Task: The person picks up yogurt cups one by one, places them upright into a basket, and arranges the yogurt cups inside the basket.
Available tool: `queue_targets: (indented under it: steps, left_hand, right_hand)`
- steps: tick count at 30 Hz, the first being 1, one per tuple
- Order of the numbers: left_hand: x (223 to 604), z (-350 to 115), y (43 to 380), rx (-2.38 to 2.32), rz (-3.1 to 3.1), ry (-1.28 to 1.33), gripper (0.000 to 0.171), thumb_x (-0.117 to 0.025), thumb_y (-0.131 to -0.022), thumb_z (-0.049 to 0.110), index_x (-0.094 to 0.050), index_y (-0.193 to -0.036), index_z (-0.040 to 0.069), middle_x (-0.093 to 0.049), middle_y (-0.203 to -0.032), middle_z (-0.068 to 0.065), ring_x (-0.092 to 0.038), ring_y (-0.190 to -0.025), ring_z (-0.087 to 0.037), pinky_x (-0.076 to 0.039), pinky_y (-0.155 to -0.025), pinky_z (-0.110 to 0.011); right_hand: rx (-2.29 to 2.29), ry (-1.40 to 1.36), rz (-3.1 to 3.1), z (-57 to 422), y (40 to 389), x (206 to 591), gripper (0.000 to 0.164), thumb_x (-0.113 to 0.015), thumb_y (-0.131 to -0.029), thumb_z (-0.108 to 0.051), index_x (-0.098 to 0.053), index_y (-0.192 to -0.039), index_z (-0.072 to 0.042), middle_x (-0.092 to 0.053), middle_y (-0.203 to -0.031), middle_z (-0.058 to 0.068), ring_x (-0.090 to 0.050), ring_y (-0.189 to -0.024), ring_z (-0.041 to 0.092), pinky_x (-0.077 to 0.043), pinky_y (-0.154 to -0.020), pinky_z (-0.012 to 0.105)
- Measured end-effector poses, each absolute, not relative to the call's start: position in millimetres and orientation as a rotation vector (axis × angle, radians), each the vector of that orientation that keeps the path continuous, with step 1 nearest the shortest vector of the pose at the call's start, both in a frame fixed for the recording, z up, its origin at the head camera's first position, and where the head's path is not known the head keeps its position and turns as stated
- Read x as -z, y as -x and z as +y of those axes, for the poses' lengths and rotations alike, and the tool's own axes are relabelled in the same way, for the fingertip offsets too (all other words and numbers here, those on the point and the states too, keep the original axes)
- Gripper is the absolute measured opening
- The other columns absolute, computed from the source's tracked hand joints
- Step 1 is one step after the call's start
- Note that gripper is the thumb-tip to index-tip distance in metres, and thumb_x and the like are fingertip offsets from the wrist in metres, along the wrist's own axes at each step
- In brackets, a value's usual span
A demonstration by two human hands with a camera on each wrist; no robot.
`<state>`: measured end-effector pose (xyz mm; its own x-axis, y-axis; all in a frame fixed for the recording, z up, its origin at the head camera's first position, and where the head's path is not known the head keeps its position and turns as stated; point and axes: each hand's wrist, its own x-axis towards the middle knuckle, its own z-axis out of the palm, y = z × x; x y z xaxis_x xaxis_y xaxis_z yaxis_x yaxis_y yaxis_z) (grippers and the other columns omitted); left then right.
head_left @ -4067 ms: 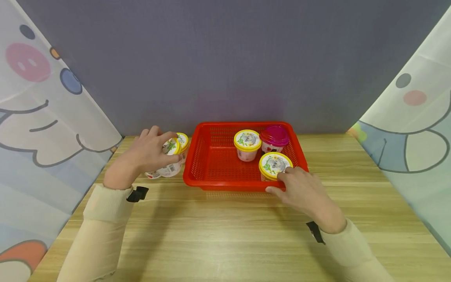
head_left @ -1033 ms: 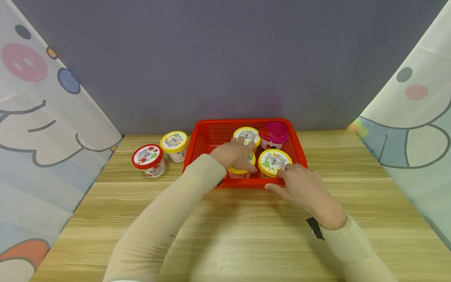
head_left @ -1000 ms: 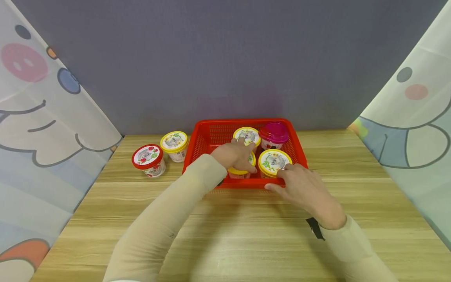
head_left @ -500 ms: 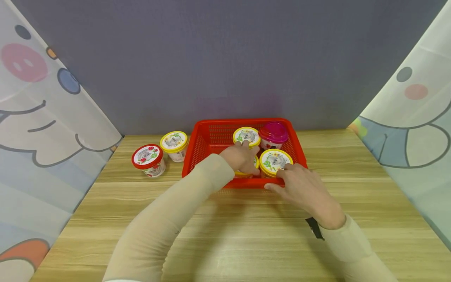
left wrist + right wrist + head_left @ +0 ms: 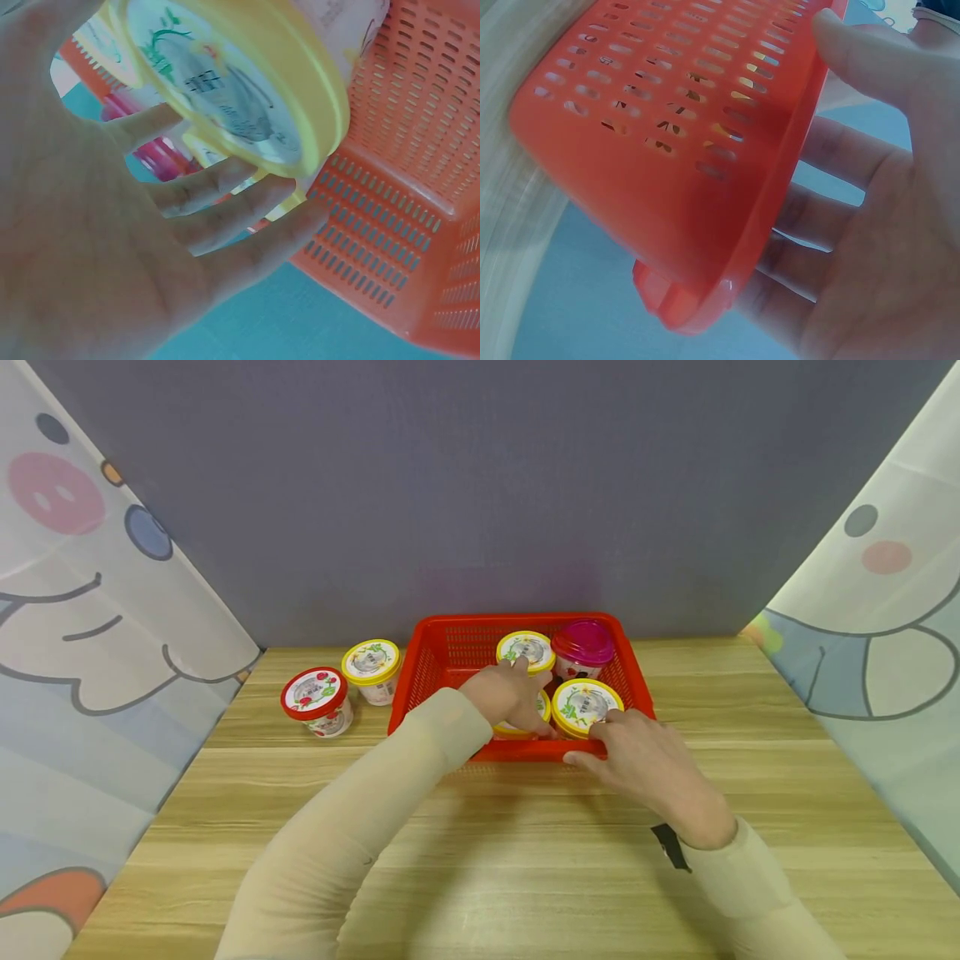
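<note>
My left hand [image 5: 506, 695] reaches into the red plastic basket [image 5: 408, 693] and holds a yellow-lidded cup [image 5: 225, 86] from above. Its fingers lie across the lid's edge in the left wrist view; in the head view the hand hides much of the cup. At the basket's front right, my right hand [image 5: 654, 772] grips the rim, thumb outside and fingers inside. Just beside those fingers stands another yellow-lidded cup [image 5: 587, 706]. Behind are a third yellow-lidded cup [image 5: 525, 647] and a magenta-lidded cup [image 5: 582, 645].
Left of the basket, a red-lidded cup [image 5: 317, 700] and a yellow-lidded cup [image 5: 372, 668] stand on the wooden table [image 5: 480, 860]. A grey wall [image 5: 480, 485] rises right behind the basket. Cartoon-printed cloths hang on both sides.
The left hand has gone from the cups on the left into the basket, bringing a yellow-lidded cup. Over the last second, hand and cup shifted slightly right. The right hand stayed at the rim.
</note>
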<state>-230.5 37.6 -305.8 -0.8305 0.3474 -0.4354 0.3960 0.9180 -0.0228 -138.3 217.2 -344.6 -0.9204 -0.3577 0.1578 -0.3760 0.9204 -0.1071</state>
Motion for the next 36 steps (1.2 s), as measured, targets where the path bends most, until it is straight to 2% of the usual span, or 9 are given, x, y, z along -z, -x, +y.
queue_targets:
  steps: [10,12,16,19,24,36]
  left_hand:
    - [289.6,27.3,223.9,0.158,2.748,-0.628,0.092,-0.053,-0.089,0.076,-0.019,-0.163,0.033,-0.017,-0.167,-0.010,-0.022,-0.151,-0.037,-0.023,-0.120,-0.054]
    - [285.6,23.4,223.9,0.156,2.785,-0.660,0.092,-0.049,-0.090,0.079,-0.016,-0.164,0.035,-0.014,-0.168,-0.011,-0.018,-0.153,-0.037,-0.016,-0.121,-0.055]
    - [281.8,14.2,223.9,0.078,2.833,-0.691,0.093,-0.041,-0.090,0.082,-0.007,-0.164,0.038,0.002,-0.170,-0.011,-0.002,-0.156,-0.037,0.000,-0.122,-0.056]
    - [283.8,5.3,223.2,0.025,2.865,-0.714,0.092,-0.038,-0.090,0.082,-0.004,-0.163,0.039,0.010,-0.170,-0.010,0.005,-0.155,-0.036,0.007,-0.121,-0.057]
    - [289.4,-14.0,220.0,-0.009,2.915,-0.729,0.092,-0.035,-0.090,0.084,-0.004,-0.163,0.038,0.012,-0.169,-0.008,0.011,-0.155,-0.035,0.011,-0.120,-0.057]
    - [295.3,-54.7,217.0,-0.025,2.974,-0.658,0.095,-0.029,-0.089,0.086,0.003,-0.163,0.035,0.014,-0.169,-0.010,0.011,-0.155,-0.036,0.014,-0.118,-0.058]
  right_hand:
    - [-0.197,-0.569,-2.934,216.6,137.8,345.2,0.039,-0.076,-0.086,-0.053,-0.071,-0.082,-0.015,-0.061,-0.080,0.002,-0.058,-0.070,0.024,-0.046,-0.051,0.042]
    - [-0.193,-0.572,-2.929,216.7,137.8,345.3,0.039,-0.076,-0.086,-0.054,-0.071,-0.083,-0.015,-0.061,-0.080,0.002,-0.058,-0.070,0.023,-0.046,-0.051,0.042]
    - [-0.190,-0.571,-2.932,216.7,138.0,345.4,0.040,-0.076,-0.086,-0.053,-0.073,-0.085,-0.014,-0.062,-0.081,0.003,-0.059,-0.071,0.024,-0.047,-0.052,0.043]
    - [-0.189,-0.559,-2.945,216.5,138.3,345.8,0.039,-0.075,-0.087,-0.053,-0.073,-0.086,-0.014,-0.063,-0.083,0.003,-0.060,-0.073,0.025,-0.047,-0.053,0.044]
    - [-0.189,-0.543,-2.961,216.1,138.0,346.4,0.041,-0.074,-0.087,-0.054,-0.073,-0.088,-0.013,-0.065,-0.086,0.004,-0.062,-0.077,0.027,-0.048,-0.056,0.046]
    - [-0.179,-0.541,-2.977,215.6,138.6,345.8,0.042,-0.074,-0.088,-0.054,-0.074,-0.091,-0.012,-0.065,-0.088,0.006,-0.062,-0.079,0.028,-0.049,-0.057,0.047]
